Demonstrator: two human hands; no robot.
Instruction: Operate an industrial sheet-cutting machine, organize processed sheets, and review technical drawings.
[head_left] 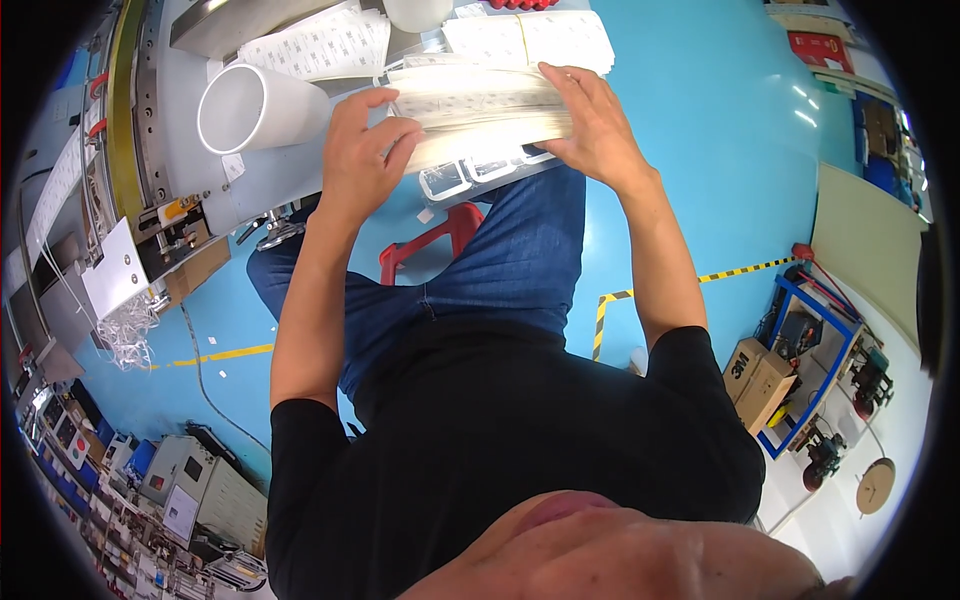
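Nearest the camera sits the person's own body in a black short-sleeved shirt and blue jeans, on what looks like a red plastic stool [432, 243] that shows between the knees. Both bare forearms reach up and away to the work.

The left hand [362, 150] curls over the left end of a thick stack of white printed label sheets [478, 108], fingers bent down over the top edge and thumb tucked in front, so it clamps that end. The right hand [590, 125] holds the right end, fingers laid flat along the top of the stack and thumb below. The stack is held between the two hands just above the near edge of the grey worktable [300, 170], with the sheets fanned a little at the left; by the look of it the stack is being squared or riffled, and that work appears mid-way, the sheet edges not yet flush.

Under the stack lie small clear plastic trays [470, 172] at the table edge. Beyond it, more white printed sheets [530, 38] lie already stacked flat, one lot bound with a yellow band, which suggests some bundles are done. To the left stands a large white cardboard core tube [255, 105] beside a machine, and the light blue floor [700, 120] spreads to the right
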